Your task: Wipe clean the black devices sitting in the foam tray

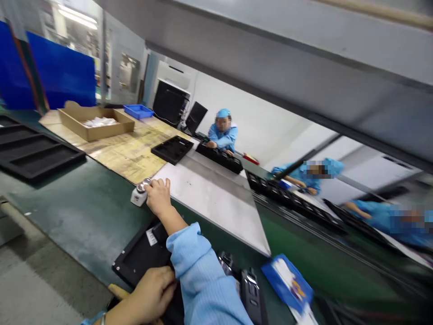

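White bottle with metal top, at the right hand on a green bench

Bottle (138, 197): squat, squared, white body; round, shiny metal top. Placed on the smooth green bench (84, 203), just beside a corner of the flat, white board (213, 194).
Right hand (158, 196): extended to the metal top, fingers bent and partly parted; whether anything is pinched cannot be told. The forearm is covered by a creased, light-blue sleeve (199, 266).
Left hand (154, 289): set lower, over the black tray (135, 264), fingers curled inward; what is gripped, if anything, is hidden. The tray is flat and rimmed, marked with a white label (151, 236).
Right of the sleeve: black devices (250, 289) with glossy, silvery ends, and a shallow blue bin (287, 282), in which white and orange pieces are held.
Farther off: an open cardboard box (111, 132), partly filled with crumpled white material (100, 122), is stood on a stained, yellowish sheet (125, 155). Co-workers in blue caps and smocks are seated beyond.
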The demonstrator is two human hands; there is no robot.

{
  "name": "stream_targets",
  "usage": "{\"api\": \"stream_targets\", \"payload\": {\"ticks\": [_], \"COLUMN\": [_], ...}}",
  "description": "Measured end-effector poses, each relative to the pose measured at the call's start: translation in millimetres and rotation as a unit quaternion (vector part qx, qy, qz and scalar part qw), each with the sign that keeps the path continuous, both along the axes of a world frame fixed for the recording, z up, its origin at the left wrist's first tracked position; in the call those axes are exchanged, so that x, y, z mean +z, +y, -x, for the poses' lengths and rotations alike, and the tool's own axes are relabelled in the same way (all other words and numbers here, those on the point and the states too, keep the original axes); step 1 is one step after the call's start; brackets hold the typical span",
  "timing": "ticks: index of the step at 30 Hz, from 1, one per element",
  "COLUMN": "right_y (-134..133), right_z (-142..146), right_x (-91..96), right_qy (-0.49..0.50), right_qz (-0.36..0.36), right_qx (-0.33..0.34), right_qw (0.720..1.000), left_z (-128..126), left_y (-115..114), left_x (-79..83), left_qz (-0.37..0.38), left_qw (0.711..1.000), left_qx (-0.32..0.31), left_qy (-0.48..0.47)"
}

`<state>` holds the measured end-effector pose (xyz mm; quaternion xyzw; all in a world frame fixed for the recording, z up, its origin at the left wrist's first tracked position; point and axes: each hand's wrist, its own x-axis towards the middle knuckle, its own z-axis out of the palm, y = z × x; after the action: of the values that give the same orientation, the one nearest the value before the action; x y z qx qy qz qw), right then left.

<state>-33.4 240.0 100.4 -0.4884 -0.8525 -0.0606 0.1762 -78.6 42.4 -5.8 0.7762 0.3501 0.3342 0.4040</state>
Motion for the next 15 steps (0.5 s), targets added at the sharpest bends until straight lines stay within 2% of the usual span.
{"api": "stream_targets", "payload": {"ticks": [2, 4, 7, 10, 12, 15], "right_y": [-16.9, -47.7, -117.8, -201.3, -253.8, -312.3], "right_z": [-31.6, -80.2, -170.0, -246.6, -276.7, -293.8], "right_x": [3.4, 0.8, -14.4, -40.6, -62.5, -98.9], "right_qy": [0.033, 0.073, 0.136, 0.195, 0.229, 0.275], "right_qz": [-0.018, -0.037, -0.069, -0.098, -0.121, -0.153], "right_qx": [-0.041, -0.089, -0.169, -0.249, -0.303, -0.361], "right_qw": [0.998, 0.993, 0.974, 0.943, 0.917, 0.878], "left_z": [3.7, 5.4, 6.8, 7.8, 4.4, -17.9], "left_y": [2.5, 4.8, 5.3, 5.6, 8.5, 15.7], "left_x": [7.3, 8.0, 1.0, -5.7, -4.5, 9.1], "left_qz": [-0.006, -0.007, -0.025, -0.057, -0.063, -0.06], "left_qw": [0.999, 0.999, 0.997, 0.993, 0.989, 0.982], "left_qx": [-0.019, -0.03, -0.04, -0.037, -0.025, -0.007], "left_qy": [0.026, 0.041, 0.06, 0.098, 0.134, 0.179]}}
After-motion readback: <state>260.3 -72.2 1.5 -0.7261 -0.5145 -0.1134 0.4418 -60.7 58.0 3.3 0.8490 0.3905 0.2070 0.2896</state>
